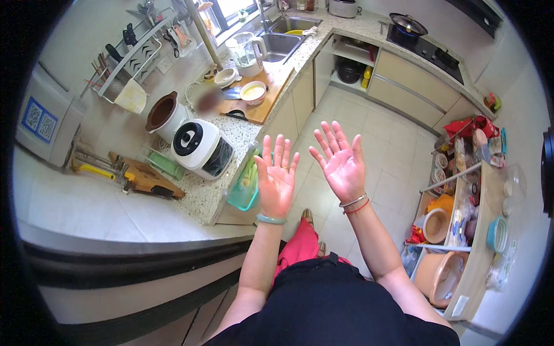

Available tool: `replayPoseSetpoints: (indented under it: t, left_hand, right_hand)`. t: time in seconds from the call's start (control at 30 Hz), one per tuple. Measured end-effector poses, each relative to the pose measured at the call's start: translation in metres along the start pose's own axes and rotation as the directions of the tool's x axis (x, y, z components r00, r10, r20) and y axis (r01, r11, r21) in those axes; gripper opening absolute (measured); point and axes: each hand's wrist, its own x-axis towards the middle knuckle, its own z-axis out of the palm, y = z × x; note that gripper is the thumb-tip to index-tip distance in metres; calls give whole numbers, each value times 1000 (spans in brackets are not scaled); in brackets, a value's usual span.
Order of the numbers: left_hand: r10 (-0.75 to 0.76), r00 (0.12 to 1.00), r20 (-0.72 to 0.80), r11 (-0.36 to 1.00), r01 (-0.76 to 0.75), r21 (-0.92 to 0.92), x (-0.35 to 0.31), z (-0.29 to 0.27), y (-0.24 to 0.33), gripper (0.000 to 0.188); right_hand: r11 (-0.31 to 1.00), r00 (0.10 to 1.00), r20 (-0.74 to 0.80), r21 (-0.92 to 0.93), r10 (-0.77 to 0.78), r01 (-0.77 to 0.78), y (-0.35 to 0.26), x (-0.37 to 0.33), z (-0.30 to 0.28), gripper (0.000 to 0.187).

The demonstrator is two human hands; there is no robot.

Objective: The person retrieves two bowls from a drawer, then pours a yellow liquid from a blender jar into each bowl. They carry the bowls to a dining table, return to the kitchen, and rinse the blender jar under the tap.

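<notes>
Both my hands are raised in front of me, palms up and fingers spread, holding nothing. My left hand (277,185), with a pale green bangle (271,219) on its wrist, is nearest to a teal basket (245,199) of green vegetables beside the counter. My right hand (341,167) is over the tiled floor, with a silver bracelet and a red string at its wrist. On the counter to the left stand a white appliance with a black lid (202,149) and a wooden cutting board (271,106) bearing a bowl of yellow liquid (253,92) and a knife (232,93).
A blender jug (245,52) stands by the double sink (281,46). A lidded pan (407,25) sits on the stove (427,49) at the back right. Loaded shelves (461,213) line the right wall. A hammer (98,168) lies at the left.
</notes>
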Motion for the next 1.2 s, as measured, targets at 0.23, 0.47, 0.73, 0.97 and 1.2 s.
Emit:
replayPoseSetpoints:
  t: [0.23,0.47,0.73,0.97,1.2]
  left_hand:
    - [120,991,-57,993,-120,-1,106,-39,0,71]
    - [245,944,-222,969,-240,48,210,-96,5,74]
    - [311,856,-412,949,-262,173,273,-156,18,78]
    - [385,748,-540,922,-282,267,304,-212,5,77]
    - [421,642,-641,906,-257,338,333,-236,-14,79]
  right_hand:
    - [987,989,63,80,137,-141,9,128,-33,73]
    - [943,944,43,35,328,-330,39,263,-64,73]
    - [867,868,-1,-26,497,-497,89,374,-95,73]
    - [757,800,-58,-288,597,-586,132,449,-146,66]
    - [428,721,103,-858,685,-284,150,505,-162,91]
